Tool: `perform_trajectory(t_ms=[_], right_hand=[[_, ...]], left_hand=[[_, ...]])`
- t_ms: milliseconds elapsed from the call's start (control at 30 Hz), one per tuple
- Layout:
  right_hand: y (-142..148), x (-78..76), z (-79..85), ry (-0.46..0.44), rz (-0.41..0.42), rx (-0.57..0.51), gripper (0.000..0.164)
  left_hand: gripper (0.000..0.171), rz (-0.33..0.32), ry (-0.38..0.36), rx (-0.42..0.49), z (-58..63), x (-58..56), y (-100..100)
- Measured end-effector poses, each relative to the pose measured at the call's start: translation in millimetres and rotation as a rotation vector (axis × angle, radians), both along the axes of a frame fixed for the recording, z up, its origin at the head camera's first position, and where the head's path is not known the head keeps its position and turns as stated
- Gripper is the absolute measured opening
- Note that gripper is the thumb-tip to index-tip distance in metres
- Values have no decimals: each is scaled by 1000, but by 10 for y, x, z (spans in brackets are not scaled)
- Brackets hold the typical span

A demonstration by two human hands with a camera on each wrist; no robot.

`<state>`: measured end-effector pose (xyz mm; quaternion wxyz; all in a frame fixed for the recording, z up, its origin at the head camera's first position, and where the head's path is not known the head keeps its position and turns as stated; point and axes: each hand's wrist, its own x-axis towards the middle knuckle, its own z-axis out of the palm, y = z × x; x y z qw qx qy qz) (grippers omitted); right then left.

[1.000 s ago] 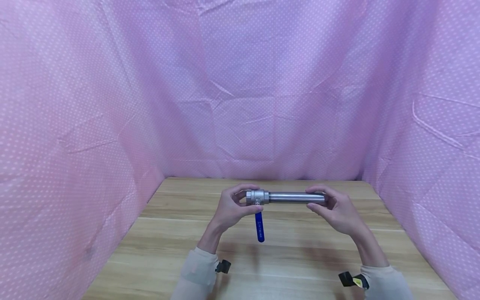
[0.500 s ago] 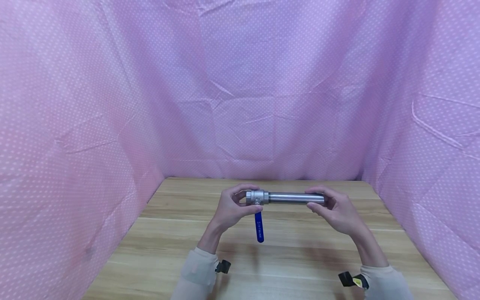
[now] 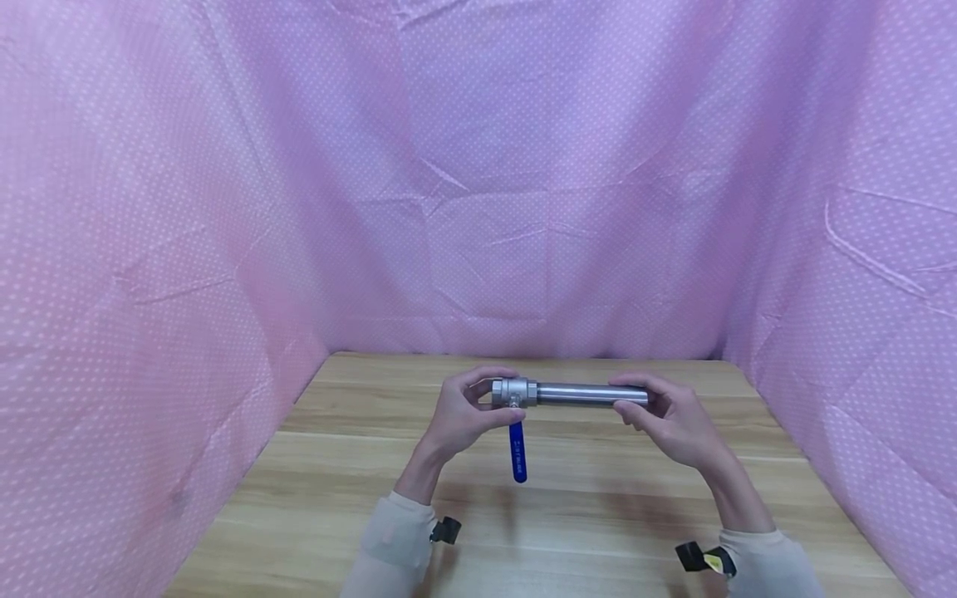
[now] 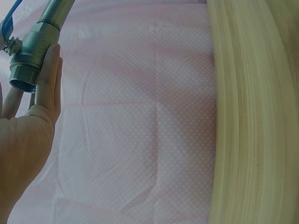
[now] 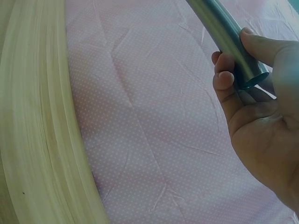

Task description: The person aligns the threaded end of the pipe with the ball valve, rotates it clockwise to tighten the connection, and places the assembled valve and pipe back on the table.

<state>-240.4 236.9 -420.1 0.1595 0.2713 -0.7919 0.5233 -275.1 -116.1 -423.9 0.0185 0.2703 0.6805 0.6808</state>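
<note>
A metal ball valve [image 3: 513, 391] with a blue lever handle [image 3: 518, 453] is held up over the table by my left hand [image 3: 465, 415], thumb on the near side and fingers behind. The lever points toward me. From the valve's right end runs a straight steel pipe [image 3: 579, 394], level and in line with it. My right hand [image 3: 676, 419] grips the pipe's far right end between thumb and fingers. In the left wrist view, threads [image 4: 49, 21] show where pipe and valve meet. The pipe's open end [image 5: 257, 80] faces my palm in the right wrist view.
Below the hands lies a wood-grain table [image 3: 336, 531], with shadows of the hands and valve on it. Pink dotted cloth [image 3: 478, 249] hangs behind and along both sides. Black straps with small dark blocks [image 3: 446, 531] sit at both wrists.
My right thumb and fingers have shifted slightly on the pipe, with more of the fingertips showing below it. The valve, lever and left hand stay almost in place.
</note>
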Motion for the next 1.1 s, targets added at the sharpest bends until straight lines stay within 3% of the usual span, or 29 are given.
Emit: perform_trajectory(t_ms=[400, 1100], right_hand=[[-25, -16, 37, 9, 15, -22, 41], [-59, -42, 61, 7, -18, 14, 38]], left_hand=[[58, -6, -6, 13, 41, -57, -22], [62, -26, -23, 13, 51, -131, -61]])
